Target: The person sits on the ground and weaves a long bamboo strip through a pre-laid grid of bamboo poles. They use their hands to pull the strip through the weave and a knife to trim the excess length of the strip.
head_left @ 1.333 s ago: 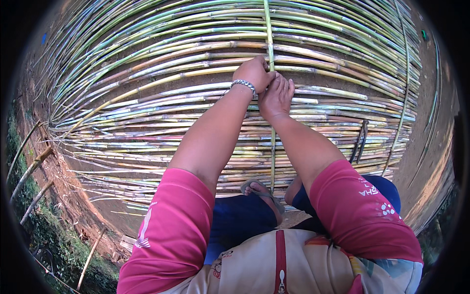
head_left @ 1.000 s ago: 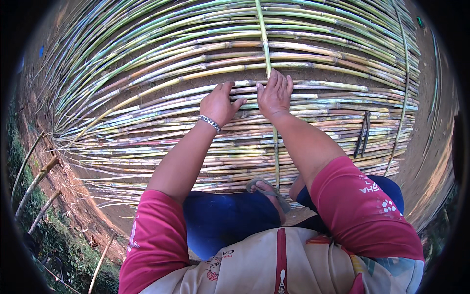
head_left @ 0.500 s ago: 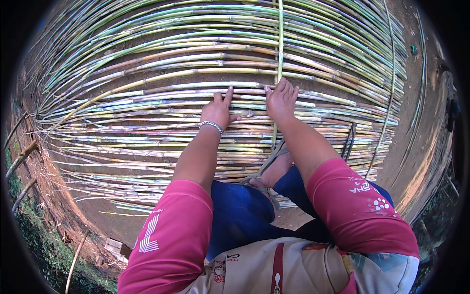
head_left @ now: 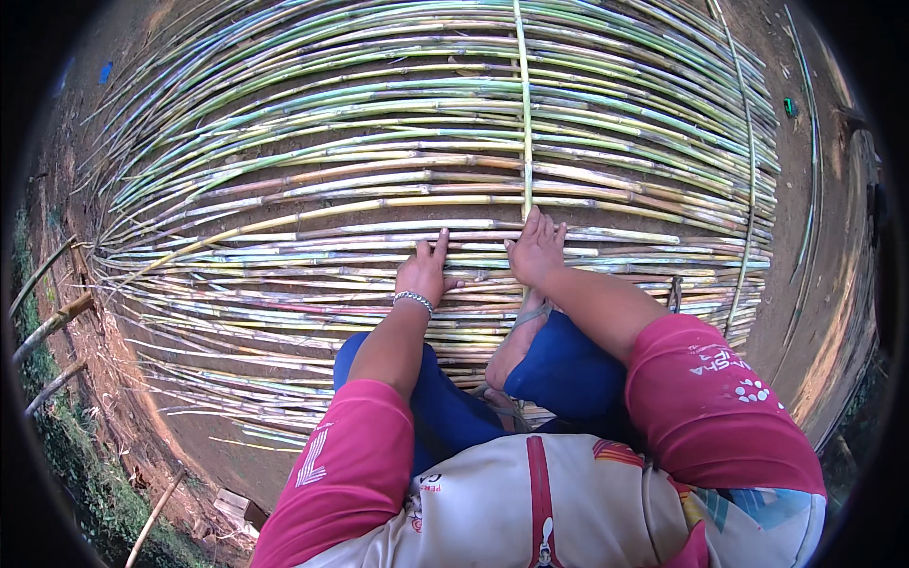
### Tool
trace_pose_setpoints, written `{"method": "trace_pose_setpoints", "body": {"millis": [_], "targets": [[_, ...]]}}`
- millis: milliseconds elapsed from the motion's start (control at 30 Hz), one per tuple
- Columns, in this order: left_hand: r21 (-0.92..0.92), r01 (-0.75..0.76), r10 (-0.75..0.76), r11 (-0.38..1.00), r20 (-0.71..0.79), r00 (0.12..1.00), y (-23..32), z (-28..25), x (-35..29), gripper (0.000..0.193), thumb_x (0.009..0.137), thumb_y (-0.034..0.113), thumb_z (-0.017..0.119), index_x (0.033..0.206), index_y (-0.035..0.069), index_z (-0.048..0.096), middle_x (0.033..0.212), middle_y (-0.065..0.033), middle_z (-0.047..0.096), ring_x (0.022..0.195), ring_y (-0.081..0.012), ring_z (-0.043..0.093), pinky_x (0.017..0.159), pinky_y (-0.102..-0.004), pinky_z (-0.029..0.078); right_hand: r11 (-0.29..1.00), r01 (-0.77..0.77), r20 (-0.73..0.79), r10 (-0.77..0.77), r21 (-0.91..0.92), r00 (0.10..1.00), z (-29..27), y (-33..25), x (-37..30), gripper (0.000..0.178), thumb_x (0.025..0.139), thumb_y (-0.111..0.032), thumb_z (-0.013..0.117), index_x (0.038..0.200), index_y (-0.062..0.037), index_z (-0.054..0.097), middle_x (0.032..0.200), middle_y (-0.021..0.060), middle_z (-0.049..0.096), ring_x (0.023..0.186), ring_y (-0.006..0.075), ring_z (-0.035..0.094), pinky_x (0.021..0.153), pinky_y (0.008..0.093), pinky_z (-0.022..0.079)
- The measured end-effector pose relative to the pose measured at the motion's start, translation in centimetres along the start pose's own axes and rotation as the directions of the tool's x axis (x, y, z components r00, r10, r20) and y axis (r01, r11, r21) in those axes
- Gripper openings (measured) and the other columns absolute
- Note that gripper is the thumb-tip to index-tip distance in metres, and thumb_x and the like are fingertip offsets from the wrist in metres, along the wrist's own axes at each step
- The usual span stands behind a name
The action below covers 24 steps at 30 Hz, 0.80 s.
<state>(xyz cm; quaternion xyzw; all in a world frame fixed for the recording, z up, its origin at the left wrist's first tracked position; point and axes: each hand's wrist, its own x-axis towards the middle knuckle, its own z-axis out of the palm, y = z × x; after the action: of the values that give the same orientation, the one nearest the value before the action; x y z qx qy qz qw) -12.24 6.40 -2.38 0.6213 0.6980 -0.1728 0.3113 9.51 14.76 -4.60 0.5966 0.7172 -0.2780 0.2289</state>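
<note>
Many long, jointed canes (head_left: 350,177), green to yellow-brown, lie side by side from left to right over the ground. A straight pale green cane (head_left: 525,104) runs across them, away from me. My right hand (head_left: 537,251) rests at the near visible part of this cross cane, fingers stretched forward over the canes; what lies under the palm is hidden. To its left, my left hand (head_left: 423,271), with a chain bracelet at the wrist, lies on the canes with its index finger stretched out and its thumb apart. Neither hand visibly grips a cane.
My sandaled feet (head_left: 502,371) are among the near canes. Another thin cross cane (head_left: 751,161) lies over the right ends. Thick poles (head_left: 55,325) jut in at the left edge. A log (head_left: 857,218) and a small green object (head_left: 790,107) are at the right.
The view has shifted, so the canes and hands sit lower in the picture and more far canes show. My knees are more bent. Both hands stay at about the same canes.
</note>
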Motion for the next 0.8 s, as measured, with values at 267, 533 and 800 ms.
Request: {"method": "trace_pose_setpoints", "body": {"millis": [267,533,800], "targets": [[0.042,0.046,-0.051,0.998,0.127,0.991,-0.1,-2.1,-0.2,0.111,0.084,0.064,0.076,0.168,0.019,0.019,0.138,-0.0204,0.052,0.110,-0.0393,0.070,0.087,-0.0465,0.061,0.952,0.169,0.192,-0.222,0.257,0.956,-13.3,16.7,-3.2,0.080,0.101,-0.051,0.058,0.158,0.0020,0.037,0.153,0.0297,0.049,0.143,0.0425,0.047,0.120,0.0461,0.037],[0.030,-0.190,0.184,0.981,0.132,0.974,-3.3,-11.9,1.4,0.054,0.107,0.051,0.046,0.139,0.011,0.064,0.107,-0.0235,0.074,0.104,-0.0419,0.070,0.088,-0.0530,0.055,0.541,-0.196,-0.111,0.483,0.818,0.869,-0.1,26.0,-12.3,0.046,0.101,-0.029,0.066,0.136,0.0020,0.063,0.119,0.0194,0.073,0.109,0.0251,0.070,0.096,0.0369,0.053],[-0.686,-0.490,0.616,0.538,-0.077,0.784,2.2,-31.7,-3.2,0.067,0.113,0.048,0.035,0.140,-0.009,0.058,0.071,-0.0056,0.058,0.057,-0.0112,0.048,0.057,-0.0249,0.040,0.572,0.254,-0.153,-0.219,0.780,0.964,-9.9,9.0,-9.4,0.041,0.100,-0.025,0.066,0.136,-0.0040,0.065,0.121,0.0193,0.071,0.114,0.0337,0.068,0.099,0.0419,0.053]]}}
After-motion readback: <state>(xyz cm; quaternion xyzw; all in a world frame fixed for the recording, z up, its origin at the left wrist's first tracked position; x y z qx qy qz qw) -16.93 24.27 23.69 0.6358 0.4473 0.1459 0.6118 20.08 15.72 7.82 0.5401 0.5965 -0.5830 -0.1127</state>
